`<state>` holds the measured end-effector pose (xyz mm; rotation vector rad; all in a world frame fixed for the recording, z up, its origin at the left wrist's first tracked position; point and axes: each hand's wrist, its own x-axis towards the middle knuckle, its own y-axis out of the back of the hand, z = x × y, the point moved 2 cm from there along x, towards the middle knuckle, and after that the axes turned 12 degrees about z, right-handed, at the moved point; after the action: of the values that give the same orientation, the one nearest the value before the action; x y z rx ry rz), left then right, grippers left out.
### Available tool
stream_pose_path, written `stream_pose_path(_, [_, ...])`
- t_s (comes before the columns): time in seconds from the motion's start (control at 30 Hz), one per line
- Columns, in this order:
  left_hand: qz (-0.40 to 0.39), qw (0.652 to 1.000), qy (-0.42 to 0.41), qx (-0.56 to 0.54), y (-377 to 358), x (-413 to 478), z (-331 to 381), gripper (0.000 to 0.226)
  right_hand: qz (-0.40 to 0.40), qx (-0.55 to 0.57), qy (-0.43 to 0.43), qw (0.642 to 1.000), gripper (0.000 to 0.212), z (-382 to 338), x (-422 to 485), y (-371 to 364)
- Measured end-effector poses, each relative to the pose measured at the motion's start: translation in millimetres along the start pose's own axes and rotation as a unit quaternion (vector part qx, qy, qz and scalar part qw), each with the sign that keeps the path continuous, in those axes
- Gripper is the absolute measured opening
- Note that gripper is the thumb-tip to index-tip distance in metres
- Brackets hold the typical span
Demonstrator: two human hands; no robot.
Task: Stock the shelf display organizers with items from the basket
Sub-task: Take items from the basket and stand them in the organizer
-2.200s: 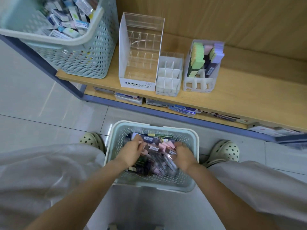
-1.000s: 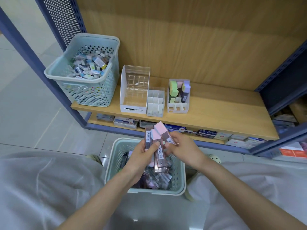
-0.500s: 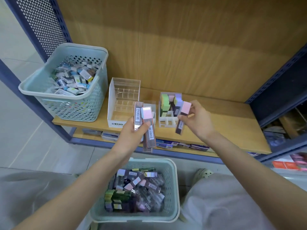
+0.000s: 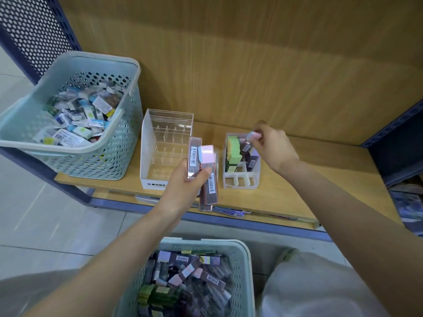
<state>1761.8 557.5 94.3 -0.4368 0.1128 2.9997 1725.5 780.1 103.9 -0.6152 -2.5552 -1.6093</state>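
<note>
A slim pink-capped box (image 4: 253, 135) is pinched in the right hand (image 4: 273, 146) just over the white gridded organizer (image 4: 239, 186) on the wooden shelf (image 4: 320, 179) — the slotting step. Next it likely needs lining up upright over a free cell. The left hand (image 4: 183, 183) grips two more glossy boxes (image 4: 207, 154) — beyond the near perforated plastic basket (image 4: 201, 243).

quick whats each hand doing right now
left hand: grips slim boxes.
right hand: pinches a pink-capped box over the white organizer.
</note>
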Motion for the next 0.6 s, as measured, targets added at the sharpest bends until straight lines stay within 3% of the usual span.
stream_pose_path(0.3, [0.015, 0.999, 0.024, 0.029, -2, 18, -7, 0.023, -0.038, -0.054, 0.065, 0.996, 0.011, 0, 18, -22])
stream_pose_path(0.6, [0.012, 0.999, 0.032, 0.03, -3, 24, -11, 0.014, -0.062, -0.082, 0.07, 0.992, 0.014, 13, 22, -25])
